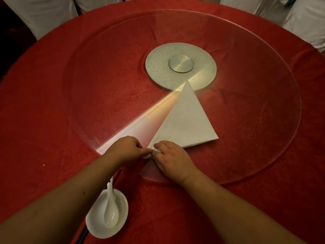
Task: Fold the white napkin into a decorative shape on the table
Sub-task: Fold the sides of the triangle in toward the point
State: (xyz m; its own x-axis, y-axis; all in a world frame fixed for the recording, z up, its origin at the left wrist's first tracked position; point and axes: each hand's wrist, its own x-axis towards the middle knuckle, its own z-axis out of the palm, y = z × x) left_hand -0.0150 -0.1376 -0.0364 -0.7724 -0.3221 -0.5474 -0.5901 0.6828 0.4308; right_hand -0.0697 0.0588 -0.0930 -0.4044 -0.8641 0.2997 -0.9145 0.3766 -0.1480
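the white napkin [184, 120] lies folded into a triangle at the centre of the frame, on the glass turntable [263, 120] over the red tablecloth [44, 120]. its apex points up toward the silver hub [161, 71], and its near corner sits under the hands at lower centre. the left hand [126, 148] pinches that corner, fingers closed together on the cloth. the right hand [170, 159] presses down just beside it, fingers curled over the same corner, so both are clamped on the napkin. this looks like the start of a roll or tuck at the near corner. to do it well, keep the pinch small and tight, hold the edges lined up, and let the right hand pin the layers flat so the triangle doesn't skate on the slick glass. a white bowl [95, 226] with a spoon [110, 213] sits at lower left, near the left forearm, so watch that elbow.
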